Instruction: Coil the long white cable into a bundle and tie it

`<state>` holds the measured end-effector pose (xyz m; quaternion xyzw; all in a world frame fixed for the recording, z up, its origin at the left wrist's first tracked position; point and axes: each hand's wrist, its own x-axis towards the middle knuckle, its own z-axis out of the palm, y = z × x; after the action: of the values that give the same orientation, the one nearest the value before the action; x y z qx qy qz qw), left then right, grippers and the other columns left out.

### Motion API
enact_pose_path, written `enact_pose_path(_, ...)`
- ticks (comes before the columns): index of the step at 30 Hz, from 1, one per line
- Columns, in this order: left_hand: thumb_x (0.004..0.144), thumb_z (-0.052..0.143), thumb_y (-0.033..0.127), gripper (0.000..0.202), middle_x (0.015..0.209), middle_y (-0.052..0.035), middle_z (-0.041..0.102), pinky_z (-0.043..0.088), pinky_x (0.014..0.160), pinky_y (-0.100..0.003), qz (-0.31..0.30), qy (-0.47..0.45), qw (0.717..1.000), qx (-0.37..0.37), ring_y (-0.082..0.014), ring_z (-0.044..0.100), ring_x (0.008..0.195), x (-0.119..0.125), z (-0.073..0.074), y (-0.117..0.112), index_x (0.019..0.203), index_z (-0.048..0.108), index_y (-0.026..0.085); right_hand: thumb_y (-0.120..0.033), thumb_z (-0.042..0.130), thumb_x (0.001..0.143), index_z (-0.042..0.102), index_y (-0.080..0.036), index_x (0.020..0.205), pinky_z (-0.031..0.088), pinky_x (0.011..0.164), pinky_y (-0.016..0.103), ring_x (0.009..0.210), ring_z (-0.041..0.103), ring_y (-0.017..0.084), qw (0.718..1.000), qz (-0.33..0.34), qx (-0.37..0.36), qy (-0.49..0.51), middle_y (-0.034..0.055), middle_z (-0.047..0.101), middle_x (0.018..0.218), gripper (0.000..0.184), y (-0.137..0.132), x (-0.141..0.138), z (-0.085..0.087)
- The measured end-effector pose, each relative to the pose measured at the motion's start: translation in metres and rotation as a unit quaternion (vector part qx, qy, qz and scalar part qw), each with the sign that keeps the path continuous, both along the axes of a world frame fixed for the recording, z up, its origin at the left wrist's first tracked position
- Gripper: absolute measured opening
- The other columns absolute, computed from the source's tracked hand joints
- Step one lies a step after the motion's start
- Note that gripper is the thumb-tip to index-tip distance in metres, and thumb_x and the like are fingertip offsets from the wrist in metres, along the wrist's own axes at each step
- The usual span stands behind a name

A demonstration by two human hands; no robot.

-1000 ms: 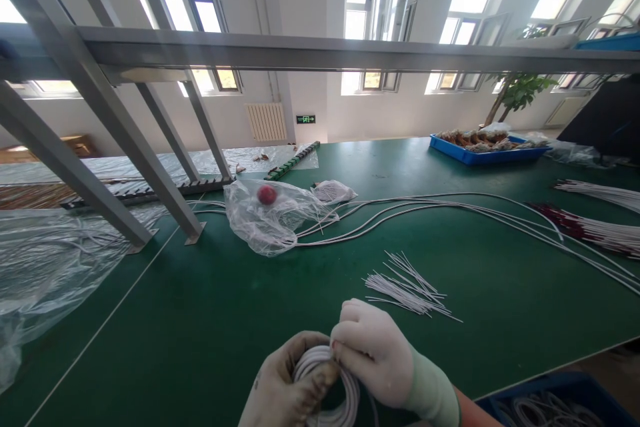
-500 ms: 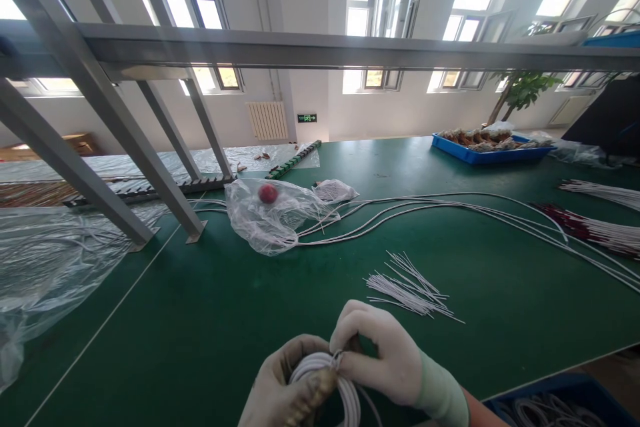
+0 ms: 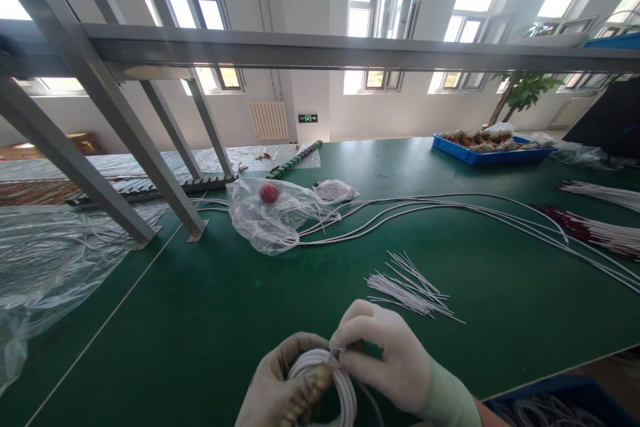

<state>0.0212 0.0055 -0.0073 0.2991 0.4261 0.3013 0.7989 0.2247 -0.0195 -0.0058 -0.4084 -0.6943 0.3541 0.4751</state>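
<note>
A coil of white cable (image 3: 345, 395) is gripped in my gloved left hand (image 3: 287, 383), its thumb pressed over the loops near the front edge of the green table. My gloved right hand (image 3: 385, 353) pinches a thin white tie (image 3: 335, 351) at the top of the coil, thumb and forefinger together. The tie seems to pass around the loops there; its ends are partly hidden by the fingers. Just beyond my right hand lies a loose bunch of thin white ties (image 3: 407, 290) on the tabletop.
Long white cables (image 3: 425, 203) run across the green table (image 3: 200, 320). A clear plastic bag (image 3: 260, 227) with a round red object (image 3: 269, 193) lies mid-table. A blue tray (image 3: 490, 153) stands far right; a blue bin (image 3: 565, 400) sits below the edge. Grey metal posts (image 3: 135, 147) rise left.
My right hand has shifted slightly right, and the coil has turned a little in my left hand. Both hands keep their hold.
</note>
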Motion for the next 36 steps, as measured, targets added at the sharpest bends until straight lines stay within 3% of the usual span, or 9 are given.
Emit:
enact_pose_path(2,0.05,0.103,0.048,0.054,0.079,-0.0066,0.074,0.046,0.065,-0.028,-0.008,0.015,1.0,0.008,-0.0172,0.061,0.069,-0.001,-0.005,0.0,0.086,0.081,0.015,-0.022,0.071,0.096,0.076,-0.022,0.099,0.047,0.071,0.027,0.08,0.062,0.015,0.997,-0.013,0.067,-0.047,0.0026,0.065,0.091,0.005,-0.001,-0.002,0.0)
enact_pose_path(8,0.044,0.103,0.053,0.062,0.077,-0.0061,0.07,0.048,0.073,-0.034,-0.036,0.039,0.998,-0.016,-0.0196,0.058,0.073,-0.001,-0.003,0.002,0.084,0.079,0.013,-0.032,0.051,0.109,0.072,-0.021,0.103,0.033,0.064,0.033,0.071,0.05,0.016,0.942,-0.009,0.257,-0.216,0.0022,0.065,0.085,0.024,0.004,0.003,0.005)
enact_pose_path(12,0.046,0.102,0.055,0.062,0.08,-0.0049,0.07,0.046,0.07,-0.03,-0.079,0.032,0.996,-0.016,-0.0186,0.059,0.073,-0.001,0.002,0.002,0.087,0.078,0.014,-0.04,0.047,0.112,0.073,-0.019,0.105,0.04,0.067,0.03,0.075,0.056,0.015,0.951,0.042,0.229,-0.202,0.0035,0.065,0.088,0.034,0.012,0.011,0.008)
enact_pose_path(17,0.07,0.062,0.091,0.087,0.073,-0.0028,0.067,0.038,0.058,-0.028,-0.132,0.104,0.985,0.048,-0.0157,0.049,0.059,-0.009,0.002,0.001,0.116,0.071,0.018,-0.044,0.045,0.112,0.072,-0.018,0.1,0.043,0.068,0.027,0.077,0.057,0.014,0.955,0.086,0.186,-0.214,0.0038,0.065,0.09,0.039,0.016,0.018,0.007)
enact_pose_path(22,0.074,0.066,0.082,0.077,0.106,-0.011,0.076,0.05,0.095,-0.045,-0.139,0.213,0.958,0.133,-0.0377,0.065,0.111,-0.015,0.016,-0.001,0.123,0.072,0.022,-0.03,0.053,0.107,0.067,-0.022,0.094,0.031,0.061,0.033,0.073,0.045,0.017,0.896,0.046,0.223,-0.382,0.0023,0.06,0.088,0.021,0.009,0.014,0.001)
enact_pose_path(25,0.076,0.068,0.073,0.065,0.111,-0.0109,0.077,0.05,0.099,-0.05,-0.15,0.221,0.945,0.189,-0.0394,0.066,0.111,-0.016,0.025,0.0,0.119,0.074,0.025,-0.03,0.063,0.096,0.062,-0.021,0.088,0.028,0.059,0.032,0.074,0.042,0.018,0.894,-0.018,0.196,-0.402,0.0025,0.057,0.087,0.012,0.006,0.01,0.002)
enact_pose_path(30,0.087,0.062,0.054,0.047,0.12,-0.009,0.076,0.053,0.098,-0.044,-0.159,0.258,0.926,0.223,-0.0332,0.069,0.109,-0.008,0.027,0.003,0.122,0.074,0.025,-0.023,0.055,0.093,0.054,-0.019,0.08,0.029,0.064,0.038,0.07,0.036,0.018,0.854,0.133,0.25,-0.436,0.0025,0.053,0.077,0.014,0.005,0.011,0.012)
enact_pose_path(33,0.099,0.044,0.06,0.054,0.113,-0.0087,0.078,0.057,0.09,-0.041,-0.107,0.32,0.892,0.3,-0.0307,0.072,0.103,0.001,0.018,-0.006,0.135,0.068,0.028,-0.023,0.048,0.094,0.048,-0.02,0.077,0.033,0.065,0.036,0.068,0.037,0.017,0.915,0.07,0.156,-0.366,0.0022,0.051,0.077,0.017,0.004,0.009,0.009)
enact_pose_path(36,0.095,0.049,0.069,0.055,0.104,-0.007,0.079,0.055,0.092,-0.042,-0.018,0.351,0.812,0.466,-0.0298,0.071,0.096,-0.001,0.009,-0.018,0.132,0.071,0.035,-0.021,0.043,0.098,0.044,-0.022,0.078,0.034,0.06,0.029,0.066,0.042,0.015,0.964,0.004,0.02,-0.266,-0.0006,0.048,0.074,0.02,0.003,0.005,0.005)
